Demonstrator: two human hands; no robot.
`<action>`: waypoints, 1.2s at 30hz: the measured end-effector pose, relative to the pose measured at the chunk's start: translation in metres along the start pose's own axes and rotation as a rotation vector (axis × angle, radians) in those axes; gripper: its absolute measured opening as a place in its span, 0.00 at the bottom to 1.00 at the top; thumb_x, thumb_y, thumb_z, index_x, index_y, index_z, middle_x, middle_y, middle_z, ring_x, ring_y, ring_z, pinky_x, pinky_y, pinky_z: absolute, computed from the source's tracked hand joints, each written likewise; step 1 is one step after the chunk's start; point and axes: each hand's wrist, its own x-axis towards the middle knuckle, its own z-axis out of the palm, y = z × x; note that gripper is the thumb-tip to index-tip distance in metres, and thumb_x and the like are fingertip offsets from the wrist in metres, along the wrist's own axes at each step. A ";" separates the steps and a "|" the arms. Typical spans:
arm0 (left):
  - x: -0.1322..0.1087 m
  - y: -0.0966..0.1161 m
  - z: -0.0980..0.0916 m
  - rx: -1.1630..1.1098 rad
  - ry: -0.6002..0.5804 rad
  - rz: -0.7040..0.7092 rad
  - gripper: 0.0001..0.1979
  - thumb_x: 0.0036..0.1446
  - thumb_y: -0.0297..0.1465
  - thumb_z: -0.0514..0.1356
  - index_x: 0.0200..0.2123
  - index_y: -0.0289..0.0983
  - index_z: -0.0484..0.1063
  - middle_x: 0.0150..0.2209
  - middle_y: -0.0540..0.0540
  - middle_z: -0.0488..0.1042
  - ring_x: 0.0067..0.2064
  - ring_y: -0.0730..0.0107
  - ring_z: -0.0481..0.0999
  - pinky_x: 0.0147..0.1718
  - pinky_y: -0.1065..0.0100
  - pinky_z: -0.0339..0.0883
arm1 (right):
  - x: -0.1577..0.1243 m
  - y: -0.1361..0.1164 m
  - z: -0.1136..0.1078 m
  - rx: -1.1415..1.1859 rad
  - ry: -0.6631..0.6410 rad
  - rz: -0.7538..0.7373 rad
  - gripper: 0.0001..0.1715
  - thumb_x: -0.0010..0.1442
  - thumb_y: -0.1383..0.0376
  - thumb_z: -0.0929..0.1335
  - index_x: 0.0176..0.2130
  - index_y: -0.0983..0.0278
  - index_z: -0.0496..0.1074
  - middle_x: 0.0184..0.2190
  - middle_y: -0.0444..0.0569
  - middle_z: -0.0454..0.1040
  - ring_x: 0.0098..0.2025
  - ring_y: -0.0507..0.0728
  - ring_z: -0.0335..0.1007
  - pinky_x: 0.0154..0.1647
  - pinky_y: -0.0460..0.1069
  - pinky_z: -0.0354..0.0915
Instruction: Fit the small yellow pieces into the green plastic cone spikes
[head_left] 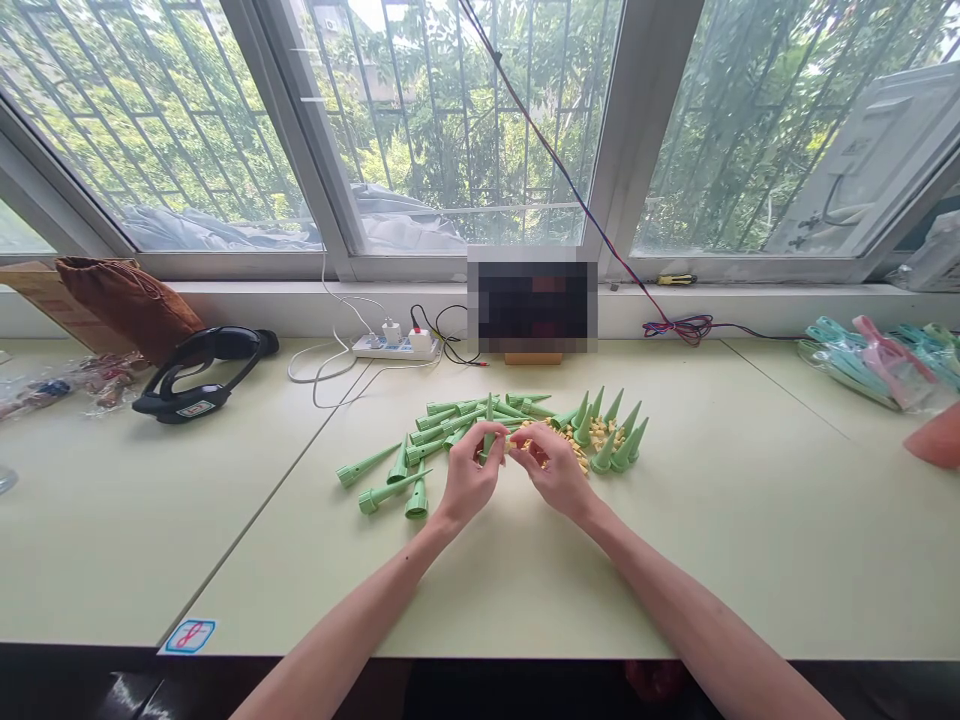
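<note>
Two bare forearms (360,605) come in over the near edge of the table (525,600), slanting toward each other so that the hands almost meet in the middle. The left hand (474,470) has its fingers closed around a green spike (487,443), held with its point up. The right hand (555,468) is just beside it, thumb and fingertips pinched on what looks like a small yellow piece (510,446); the fingers hide most of it.

To the left, loose spikes (386,492) lie in a heap, a few standing; just right of the right hand, upright spikes (621,455) stand close around yellow bits (601,432), which spread back toward that hand.

The piece is small and held only by the fingertips, so a slack pinch or a crooked push against the spike could make it slip out. If the right hand swings right, its knuckles could topple the upright spikes and scatter the bits. A sweep of the left wrist could set loose spikes rolling toward the near edge.
</note>
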 end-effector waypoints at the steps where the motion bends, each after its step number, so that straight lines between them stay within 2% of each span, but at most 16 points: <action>1: 0.000 0.000 0.000 0.005 -0.002 0.003 0.08 0.60 0.36 0.58 0.38 0.40 0.73 0.27 0.50 0.72 0.24 0.74 0.66 0.22 0.72 0.56 | 0.000 0.000 0.000 -0.001 -0.002 -0.002 0.10 0.66 0.58 0.65 0.38 0.61 0.72 0.34 0.48 0.70 0.29 0.53 0.64 0.27 0.47 0.64; 12: 0.000 -0.002 0.001 0.057 -0.022 0.101 0.06 0.63 0.34 0.56 0.39 0.39 0.71 0.34 0.49 0.74 0.28 0.75 0.71 0.26 0.71 0.60 | -0.001 0.002 0.001 -0.045 -0.010 -0.002 0.13 0.68 0.58 0.63 0.33 0.62 0.69 0.29 0.45 0.67 0.27 0.51 0.60 0.28 0.46 0.58; 20: 0.000 -0.002 0.000 0.111 -0.037 0.196 0.06 0.63 0.31 0.56 0.39 0.38 0.72 0.31 0.50 0.73 0.28 0.75 0.70 0.25 0.71 0.58 | 0.000 0.008 0.002 -0.059 -0.017 0.008 0.22 0.69 0.56 0.60 0.28 0.63 0.66 0.22 0.42 0.61 0.24 0.51 0.55 0.27 0.47 0.53; 24: 0.000 -0.001 0.000 0.102 -0.050 0.200 0.06 0.64 0.30 0.56 0.39 0.38 0.73 0.30 0.50 0.74 0.27 0.75 0.70 0.25 0.71 0.58 | 0.000 0.009 0.003 -0.056 -0.014 0.024 0.24 0.70 0.55 0.59 0.26 0.63 0.65 0.21 0.42 0.62 0.24 0.51 0.55 0.27 0.47 0.53; 27: 0.000 -0.002 0.001 0.071 -0.039 0.163 0.05 0.63 0.31 0.57 0.39 0.38 0.72 0.32 0.50 0.74 0.27 0.76 0.70 0.26 0.71 0.59 | 0.000 0.006 0.003 -0.038 -0.006 0.034 0.22 0.69 0.55 0.60 0.29 0.63 0.68 0.24 0.44 0.65 0.24 0.51 0.57 0.26 0.47 0.55; 32: 0.001 -0.002 0.000 0.040 -0.019 0.095 0.05 0.62 0.31 0.57 0.39 0.38 0.71 0.31 0.50 0.74 0.26 0.76 0.70 0.25 0.72 0.59 | -0.001 0.001 0.001 0.029 -0.011 0.032 0.13 0.66 0.56 0.65 0.43 0.63 0.71 0.37 0.49 0.73 0.26 0.51 0.65 0.25 0.47 0.62; 36: 0.001 0.000 0.000 0.042 -0.010 0.079 0.05 0.62 0.32 0.57 0.38 0.38 0.71 0.31 0.50 0.73 0.26 0.76 0.70 0.24 0.72 0.59 | -0.001 0.003 0.002 0.011 -0.019 -0.001 0.11 0.66 0.58 0.64 0.42 0.62 0.70 0.36 0.50 0.72 0.27 0.51 0.65 0.26 0.47 0.64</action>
